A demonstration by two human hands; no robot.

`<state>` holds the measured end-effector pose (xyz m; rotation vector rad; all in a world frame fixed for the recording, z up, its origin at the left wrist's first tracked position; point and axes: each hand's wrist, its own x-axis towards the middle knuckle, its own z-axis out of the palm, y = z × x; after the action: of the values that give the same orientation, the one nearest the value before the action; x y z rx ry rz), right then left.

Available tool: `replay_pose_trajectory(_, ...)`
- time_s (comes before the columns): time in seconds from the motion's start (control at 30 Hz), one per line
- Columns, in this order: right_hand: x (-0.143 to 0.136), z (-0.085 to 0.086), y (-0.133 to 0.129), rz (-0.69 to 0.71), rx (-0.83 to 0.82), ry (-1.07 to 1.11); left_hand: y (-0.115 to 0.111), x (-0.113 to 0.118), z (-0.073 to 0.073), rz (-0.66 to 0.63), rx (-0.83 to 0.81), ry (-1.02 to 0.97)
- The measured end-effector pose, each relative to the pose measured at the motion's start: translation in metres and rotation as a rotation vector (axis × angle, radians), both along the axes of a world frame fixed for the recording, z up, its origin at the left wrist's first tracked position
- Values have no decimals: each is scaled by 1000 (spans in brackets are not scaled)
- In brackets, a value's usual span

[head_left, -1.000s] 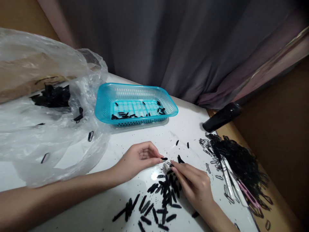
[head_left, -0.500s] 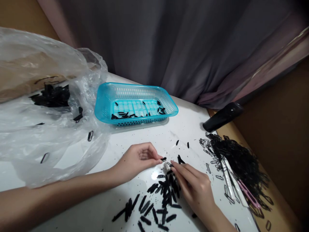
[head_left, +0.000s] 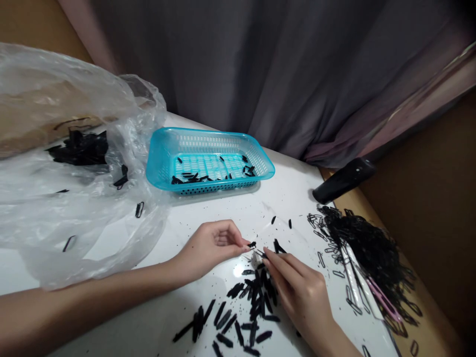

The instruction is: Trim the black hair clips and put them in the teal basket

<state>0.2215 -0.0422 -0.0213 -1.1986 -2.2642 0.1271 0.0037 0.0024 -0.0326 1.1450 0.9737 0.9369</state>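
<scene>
Closely, both hands [head_left: 211, 246] [head_left: 303, 287] face each other, pinching, near black strips [head_left: 256, 293].

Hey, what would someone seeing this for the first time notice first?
Probably the bright blue basket, standing toward the back of the white table. Next might come the left hand, pinching a small black piece close to the right hand, with more black strips scattered nearer the camera. The tangled heap of dark loops on the right may stand out too.
</scene>
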Motion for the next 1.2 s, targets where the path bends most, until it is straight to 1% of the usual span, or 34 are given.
replay_pose_trajectory(0.23, 0, -1, -1, 0, -87, 86, -1, 0, 0, -8, 5, -13)
replay_pose_trajectory(0.53, 0, 0, -1, 9, -65, 60, -2, 0, 4, -24, -8, 11)
replay_pose_trajectory(0.7, 0, 2, 1, 57, -170, 215, -2, 0, 4, -42, -37, -8)
replay_pose_trajectory(0.83, -1, 4, 2, 36, -239, 333, 0, 0, 2, -52, -46, -31)
replay_pose_trajectory(1.0, 1, 6, 3, 44, -179, 369, 2, 0, 0, -52, -52, -21)
replay_pose_trajectory(1.2, 6, 7, 5, 53, -93, 241, 2, -1, -2, -40, -51, -35)
